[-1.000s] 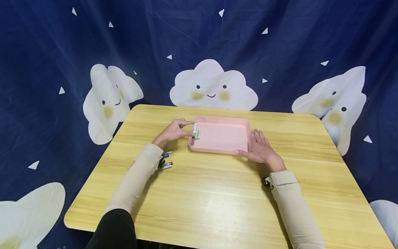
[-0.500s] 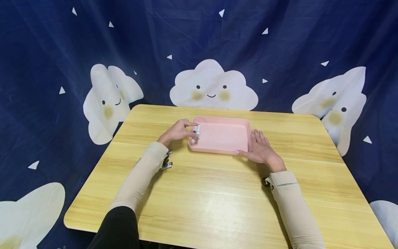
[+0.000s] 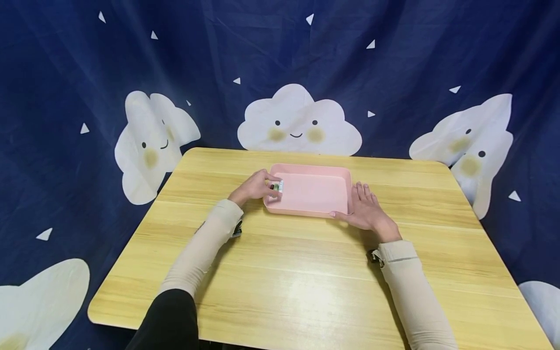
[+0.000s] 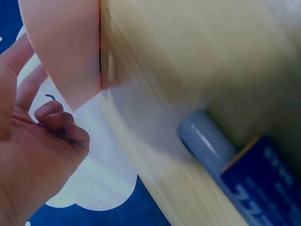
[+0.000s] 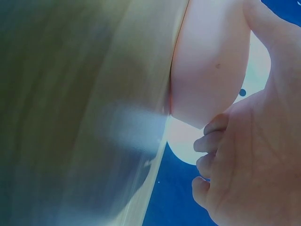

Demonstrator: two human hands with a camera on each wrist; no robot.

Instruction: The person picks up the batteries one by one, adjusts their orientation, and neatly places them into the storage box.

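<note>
A shallow pink tray [image 3: 312, 192] lies on the wooden table. Over its left end is my left hand [image 3: 254, 187], thumb and index finger pinching a pale battery [image 3: 281, 186] by its ends, low inside the tray. Beside that battery shows a green one [image 3: 276, 187], partly covered by the fingers. The left wrist view hides both behind the tray wall [image 4: 66, 52]. My right hand [image 3: 366, 210] rests against the tray's right end with fingers extended, its thumb at the front right corner. From the right wrist view, the palm [image 5: 258, 155] holds nothing.
Under the left wrist more batteries lie on the table, mostly hidden in the head view. The left wrist view shows a grey battery [image 4: 207, 139] and a dark blue one [image 4: 263, 183] close up. A blue cloud-print curtain [image 3: 210, 58] hangs behind the table [image 3: 280, 272].
My left hand has moved slightly right and down with the pale battery, lowering it inside the tray's left end. The left forearm now covers more of the loose batteries. My right hand stays put.
</note>
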